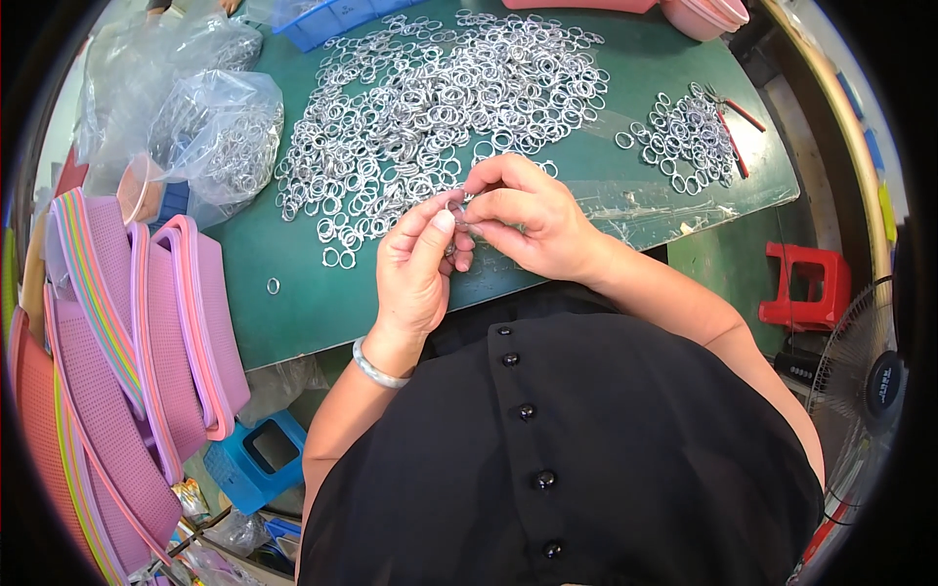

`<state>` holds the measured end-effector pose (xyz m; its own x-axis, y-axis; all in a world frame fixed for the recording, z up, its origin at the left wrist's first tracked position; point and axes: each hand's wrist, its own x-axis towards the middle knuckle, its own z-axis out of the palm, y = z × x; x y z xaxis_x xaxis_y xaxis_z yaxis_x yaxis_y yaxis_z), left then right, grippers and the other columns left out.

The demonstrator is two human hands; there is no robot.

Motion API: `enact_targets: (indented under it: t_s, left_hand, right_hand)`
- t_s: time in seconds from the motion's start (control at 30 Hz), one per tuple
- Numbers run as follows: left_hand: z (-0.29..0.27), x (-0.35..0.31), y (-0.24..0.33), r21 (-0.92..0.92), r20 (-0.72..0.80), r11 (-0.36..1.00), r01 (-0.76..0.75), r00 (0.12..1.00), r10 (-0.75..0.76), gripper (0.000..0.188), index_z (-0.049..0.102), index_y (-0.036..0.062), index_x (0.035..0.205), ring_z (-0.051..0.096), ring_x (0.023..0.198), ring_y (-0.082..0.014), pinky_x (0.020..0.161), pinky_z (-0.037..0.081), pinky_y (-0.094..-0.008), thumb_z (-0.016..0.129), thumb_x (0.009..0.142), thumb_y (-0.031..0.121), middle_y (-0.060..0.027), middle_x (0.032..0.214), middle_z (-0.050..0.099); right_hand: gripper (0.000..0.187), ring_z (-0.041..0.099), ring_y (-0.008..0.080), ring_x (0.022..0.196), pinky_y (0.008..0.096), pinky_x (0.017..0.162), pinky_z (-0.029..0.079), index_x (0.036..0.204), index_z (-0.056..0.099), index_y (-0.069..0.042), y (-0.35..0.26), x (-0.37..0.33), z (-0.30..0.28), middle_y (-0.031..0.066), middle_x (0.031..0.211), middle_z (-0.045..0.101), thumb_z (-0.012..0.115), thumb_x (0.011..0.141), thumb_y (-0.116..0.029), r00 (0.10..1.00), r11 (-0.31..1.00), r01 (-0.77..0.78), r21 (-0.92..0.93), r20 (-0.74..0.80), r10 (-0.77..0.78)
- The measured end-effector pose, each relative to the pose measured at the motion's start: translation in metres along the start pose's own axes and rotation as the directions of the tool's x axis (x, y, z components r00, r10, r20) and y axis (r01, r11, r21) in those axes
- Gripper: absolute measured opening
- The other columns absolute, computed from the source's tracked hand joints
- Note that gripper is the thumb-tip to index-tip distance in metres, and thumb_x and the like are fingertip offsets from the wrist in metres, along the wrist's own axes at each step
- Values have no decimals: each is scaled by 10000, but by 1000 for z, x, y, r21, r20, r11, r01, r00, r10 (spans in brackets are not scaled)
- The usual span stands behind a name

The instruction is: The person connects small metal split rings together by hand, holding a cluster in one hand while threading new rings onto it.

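My left hand (415, 259) and my right hand (535, 217) meet above the near edge of the green table (293, 317). A small silver metal ring (456, 208) is pinched between the left thumb and fingers, partly hidden by them. The right thumb and fingertips close on its other side. Just beyond both hands spreads a large heap of similar silver rings (430, 112). To the right lies a smaller pile of rings (689, 137), beside red-handled pliers (735, 146). One loose ring (274, 286) rests alone left of my left hand.
Clear plastic bags (230, 137) holding rings stand at the left, above stacked purple and pink baskets (195, 332). A blue bin (337, 21) sits at the back. Below the table are a blue stool (256, 459), a red stool (806, 288) and a fan (860, 376).
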<state>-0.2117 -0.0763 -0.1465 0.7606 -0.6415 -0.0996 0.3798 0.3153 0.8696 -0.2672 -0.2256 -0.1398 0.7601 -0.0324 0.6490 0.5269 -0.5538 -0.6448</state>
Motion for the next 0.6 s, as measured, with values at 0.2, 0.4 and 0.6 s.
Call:
enact_targets:
  t_s: [0.2, 0.4, 0.6]
  left_hand:
    - [-9, 3, -1, -335, 150, 925, 179, 979, -135, 270, 507, -24, 1052, 512, 688, -139, 578, 427, -242, 413, 888, 169, -83, 853, 541]
    - [-12, 2, 1, -296, 140, 931, 212, 974, -178, 313, 474, -29, 1080, 494, 742, -157, 578, 414, -234, 414, 863, 188, -107, 855, 521]
    - [-25, 3, 7, -413, 114, 881, 230, 973, -200, 276, 515, 8, 1026, 521, 739, -200, 577, 427, -256, 433, 844, 198, -137, 941, 559]
  right_hand:
    - [158, 547, 217, 785, 299, 634, 452, 809, 569, -52, 2, 0, -5, 72, 877, 531, 613, 671, 12, 995, 995, -89, 45, -41, 90]
    - [130, 536, 249, 809, 318, 677, 446, 796, 568, -39, 17, -4, -6, 74, 853, 536, 587, 676, 9, 991, 987, -131, -96, -41, 128]
    - [85, 483, 240, 812, 351, 714, 397, 747, 603, -65, 22, -4, -3, 50, 823, 509, 609, 663, -80, 978, 926, -77, -371, 152, 142]
